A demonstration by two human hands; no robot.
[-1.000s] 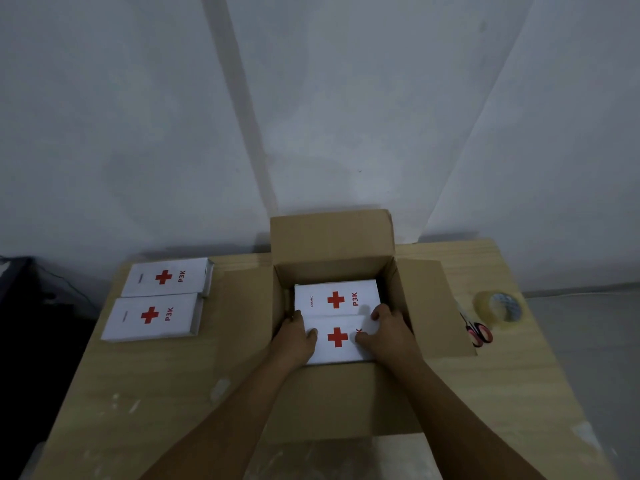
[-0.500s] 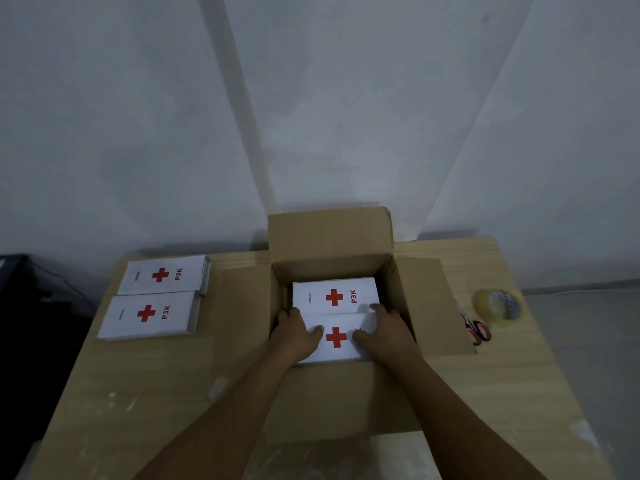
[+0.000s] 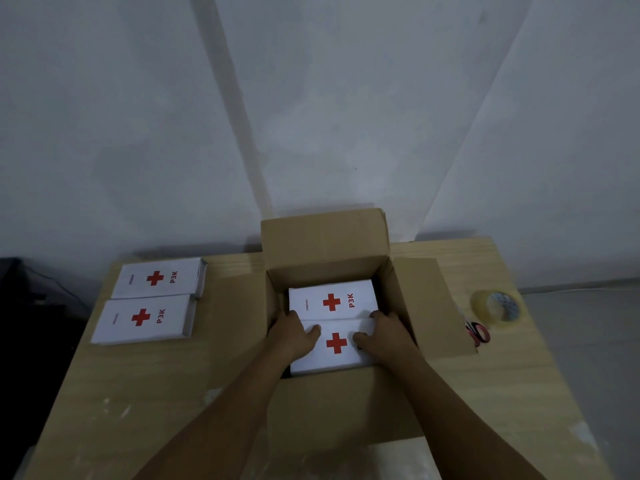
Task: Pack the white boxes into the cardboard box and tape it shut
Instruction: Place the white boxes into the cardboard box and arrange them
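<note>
An open cardboard box (image 3: 325, 237) stands on the wooden table (image 3: 138, 393) with its flaps spread. Inside lie two white boxes with red crosses: a far one (image 3: 332, 301) flat against the back wall, and a near one (image 3: 336, 356) in front of it. My left hand (image 3: 292, 336) holds the near box at its left end, thumb on top. At its right end my right hand (image 3: 384, 336) holds it the same way. Both hands' fingers dip down beside the box. Two more white boxes (image 3: 159, 278) (image 3: 143, 318) lie side by side at the table's left.
A roll of clear tape (image 3: 498, 308) sits near the table's right edge, with red-handled scissors (image 3: 479, 332) just in front of it, partly under the carton's right flap. A grey wall rises close behind the table. The floor drops away dark at the left.
Both hands have slid slightly further along the near white box toward the far one, and the box has settled lower in the carton. Nothing else moved.
</note>
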